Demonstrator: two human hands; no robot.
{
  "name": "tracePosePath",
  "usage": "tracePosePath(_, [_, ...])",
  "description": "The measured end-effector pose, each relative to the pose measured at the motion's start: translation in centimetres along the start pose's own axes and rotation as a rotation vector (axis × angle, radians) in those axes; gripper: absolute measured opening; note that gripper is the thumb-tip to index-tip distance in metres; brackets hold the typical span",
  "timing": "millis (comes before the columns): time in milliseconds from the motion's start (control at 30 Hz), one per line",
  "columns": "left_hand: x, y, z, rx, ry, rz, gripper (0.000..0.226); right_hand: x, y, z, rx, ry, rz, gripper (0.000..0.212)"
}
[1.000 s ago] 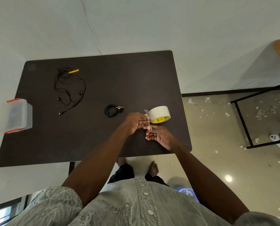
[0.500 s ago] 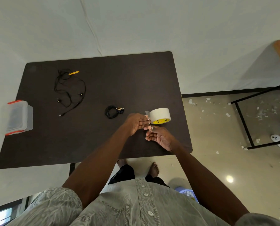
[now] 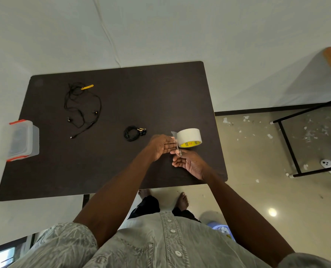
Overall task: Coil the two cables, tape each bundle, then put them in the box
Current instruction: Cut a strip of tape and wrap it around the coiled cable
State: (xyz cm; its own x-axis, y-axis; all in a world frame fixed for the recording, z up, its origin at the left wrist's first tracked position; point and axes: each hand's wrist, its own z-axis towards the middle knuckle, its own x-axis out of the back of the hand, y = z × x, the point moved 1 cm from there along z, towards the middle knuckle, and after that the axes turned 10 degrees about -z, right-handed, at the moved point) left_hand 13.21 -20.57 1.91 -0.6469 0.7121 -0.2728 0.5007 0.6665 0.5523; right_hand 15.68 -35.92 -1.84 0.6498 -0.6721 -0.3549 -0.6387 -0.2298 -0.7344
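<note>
Both hands pinch tape strip (image 3: 177, 147) between them: left hand (image 3: 161, 145) at top, right hand (image 3: 189, 163) at bottom. Roll (image 3: 189, 137) just beyond. Coiled cable (image 3: 131, 133) left of left hand; loose cable (image 3: 82, 107), box (image 3: 23, 140) far left.

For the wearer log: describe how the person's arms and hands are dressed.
Both forearms are bare; the left hand and right hand wear no gloves, and no rings or watch are visible. Short sleeves of a pale grey-green, crinkled button-front shirt end near the elbows. The shirt has light round buttons down the front.
</note>
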Motion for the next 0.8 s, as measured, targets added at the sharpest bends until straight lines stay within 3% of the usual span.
tracePosePath(233, [-0.08,-0.06,-0.09,-0.019,-0.006,-0.013,0.011,0.06,0.15,-0.06,0.013,-0.004,0.004,0.035])
tracePosePath(800, [-0.37,0.16,-0.16,-0.029,0.014,0.025,0.011,0.23,0.18,0.03,0.03,0.002,-0.073,0.022])
